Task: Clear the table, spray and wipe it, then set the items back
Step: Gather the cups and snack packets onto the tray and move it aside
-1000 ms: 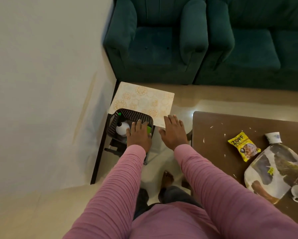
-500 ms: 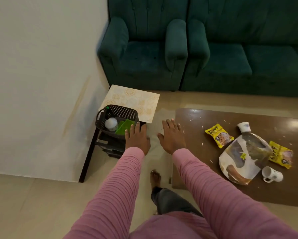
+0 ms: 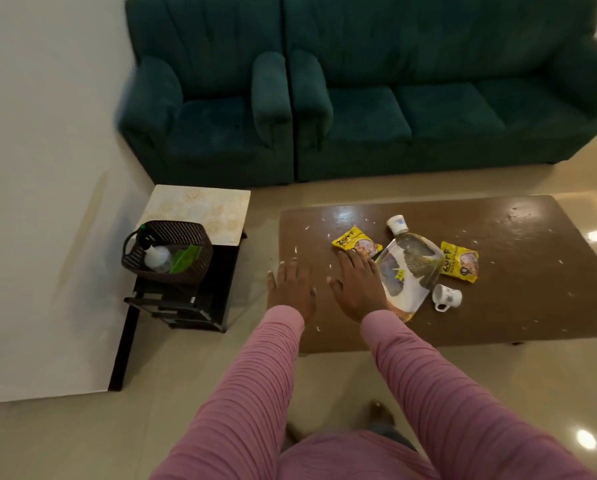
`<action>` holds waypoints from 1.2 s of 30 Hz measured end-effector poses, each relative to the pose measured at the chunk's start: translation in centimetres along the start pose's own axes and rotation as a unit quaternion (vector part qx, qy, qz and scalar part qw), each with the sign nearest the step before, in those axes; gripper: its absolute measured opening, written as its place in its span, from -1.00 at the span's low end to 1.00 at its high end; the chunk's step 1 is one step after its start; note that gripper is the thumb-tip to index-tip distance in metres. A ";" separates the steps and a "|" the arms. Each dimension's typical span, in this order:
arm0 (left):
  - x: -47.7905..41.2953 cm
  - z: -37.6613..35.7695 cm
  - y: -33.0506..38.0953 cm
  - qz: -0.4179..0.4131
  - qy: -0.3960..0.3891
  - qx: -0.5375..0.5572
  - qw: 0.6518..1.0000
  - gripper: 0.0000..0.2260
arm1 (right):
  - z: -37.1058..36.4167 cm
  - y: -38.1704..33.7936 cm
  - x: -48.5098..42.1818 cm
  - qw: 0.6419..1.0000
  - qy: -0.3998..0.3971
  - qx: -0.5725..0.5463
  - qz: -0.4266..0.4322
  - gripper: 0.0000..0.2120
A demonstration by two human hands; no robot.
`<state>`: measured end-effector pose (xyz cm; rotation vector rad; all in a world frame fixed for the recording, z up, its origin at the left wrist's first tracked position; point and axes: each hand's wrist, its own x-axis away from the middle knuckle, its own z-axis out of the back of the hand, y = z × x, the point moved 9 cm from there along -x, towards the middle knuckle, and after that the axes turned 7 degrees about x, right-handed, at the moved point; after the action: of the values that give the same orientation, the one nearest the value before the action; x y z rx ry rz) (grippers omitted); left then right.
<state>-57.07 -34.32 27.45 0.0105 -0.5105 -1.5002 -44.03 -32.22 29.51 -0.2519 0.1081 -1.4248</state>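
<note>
Head view: both hands flat and empty, fingers straight, over the brown table (image 3: 518,271), centre frame. Left hand (image 3: 292,289) near its left edge; right hand (image 3: 357,285) just beside the plate (image 3: 408,268).

I see my left hand (image 3: 292,289) and right hand (image 3: 357,289) held out flat, fingers straight, over the left end of the brown table (image 3: 515,306). Just right of them lie a patterned plate (image 3: 409,268), the left snack packet (image 3: 356,243), the right snack packet (image 3: 459,261) and a tipped cup (image 3: 446,296); a basket (image 3: 183,233) with a spray bottle (image 3: 157,258) sits far left
</note>
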 end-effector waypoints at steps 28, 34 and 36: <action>-11.8 -14.7 26.5 0.055 -0.080 0.065 0.993 -0.52 | 1.5 34.4 -4.6 0.994 -0.098 0.040 -0.022 -0.45; -15.3 -17.6 27.7 0.056 -0.137 0.080 0.986 -0.52 | 0.4 37.0 -9.1 0.991 -0.116 0.057 -0.034 -0.45; -16.3 -18.8 26.9 0.064 -0.152 0.081 0.983 -0.51 | -0.2 37.3 -10.5 0.991 -0.118 0.045 -0.039 -0.46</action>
<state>-25.26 -22.14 13.97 -0.1229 -0.8630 -1.3362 -9.67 -17.24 19.66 -0.3525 -0.1615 -1.4629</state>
